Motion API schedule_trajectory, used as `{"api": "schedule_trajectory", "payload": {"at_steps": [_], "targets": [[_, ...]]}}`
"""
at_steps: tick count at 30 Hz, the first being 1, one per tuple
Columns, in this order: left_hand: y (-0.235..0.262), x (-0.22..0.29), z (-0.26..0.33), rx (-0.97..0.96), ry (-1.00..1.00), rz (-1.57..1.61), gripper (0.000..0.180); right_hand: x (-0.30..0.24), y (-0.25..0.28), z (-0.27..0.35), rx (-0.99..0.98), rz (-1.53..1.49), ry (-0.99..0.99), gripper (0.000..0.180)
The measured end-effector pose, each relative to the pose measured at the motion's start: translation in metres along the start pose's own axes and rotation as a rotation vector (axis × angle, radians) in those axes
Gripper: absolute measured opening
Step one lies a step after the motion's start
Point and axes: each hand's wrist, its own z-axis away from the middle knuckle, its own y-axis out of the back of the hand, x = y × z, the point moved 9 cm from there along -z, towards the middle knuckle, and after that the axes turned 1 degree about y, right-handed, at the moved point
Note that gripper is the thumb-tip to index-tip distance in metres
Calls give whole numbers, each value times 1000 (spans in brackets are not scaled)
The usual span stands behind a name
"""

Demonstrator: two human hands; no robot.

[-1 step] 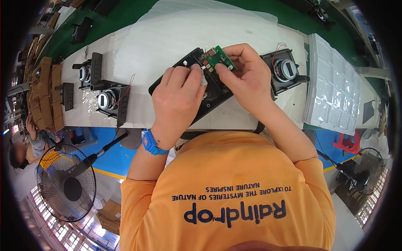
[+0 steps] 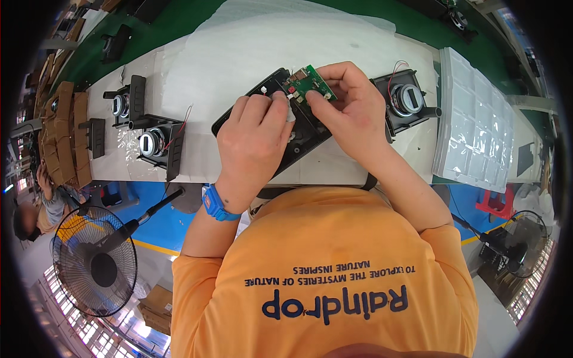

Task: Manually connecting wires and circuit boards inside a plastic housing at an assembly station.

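Observation:
My right hand [image 2: 358, 113] holds a green circuit board [image 2: 313, 83] by its right edge, with the thumb on top. The board is over the upper right end of a black plastic housing [image 2: 304, 143], which lies slanted on the table in front of me. My left hand [image 2: 250, 134], with a blue watch on its wrist, is closed over the housing. Its thumb and fingertips are pinched beside the board's left edge, and what they hold is hidden. Something whitish shows at these fingertips. A small white connector [image 2: 264, 90] stands out beyond the left knuckles.
At the left stand black housings with round speakers [image 2: 153, 142] and loose wires. Another speaker housing [image 2: 406, 101] is close to my right hand. Clear plastic trays [image 2: 474, 119] are stacked at the right. Fans [image 2: 95, 262] stand behind the table's near edge; a person sits far left.

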Motion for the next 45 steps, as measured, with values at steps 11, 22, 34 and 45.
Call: {"api": "schedule_trajectory", "payload": {"at_steps": [11,22,34,45], "targets": [[-2,7,-1,-43,-106,-65,39,-8,-2,2,0,-1,44,27],[-2,0,-3,-43,-31,-15,37,-34,-8,13,57,456,377,30],[-5,0,-3,-25,-22,9,38,-28,-13,15,36,465,344,30],[-6,-35,5,-29,478,451,21,-20,-4,10,78,241,272,28]]}}
